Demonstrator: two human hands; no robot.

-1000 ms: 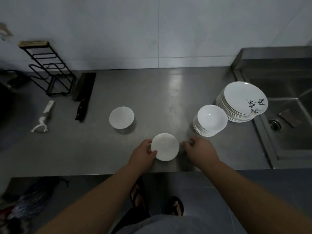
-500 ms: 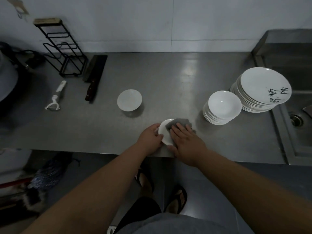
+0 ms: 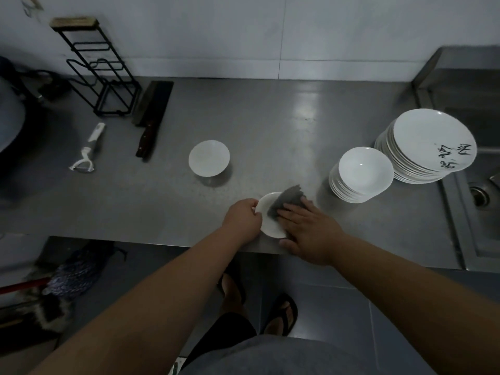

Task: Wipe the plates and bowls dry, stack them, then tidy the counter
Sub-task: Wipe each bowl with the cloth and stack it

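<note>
The dish (image 3: 266, 217) sits at the very front edge of the bench (image 3: 270, 125). The left hand (image 3: 242, 219) curls its fingers (image 3: 250, 203) round the dish's left rim. The right hand (image 3: 311, 234) lays its fingers (image 3: 293, 209) flat and a little spread on the cloth (image 3: 286, 198), pressing it into the dish. I'd say a hard wipe toward the body could drag the dish over the edge to the floor, and a wet rim could slide out of the left grip. Beyond the left fingers a lone bowl (image 3: 209, 157) stands upright, empty. Right of the right fingers, the top of the bowl stack (image 3: 361, 174) holds nothing; the plates (image 3: 430, 144) stand just beyond it, by the sink (image 3: 481, 239).
</note>
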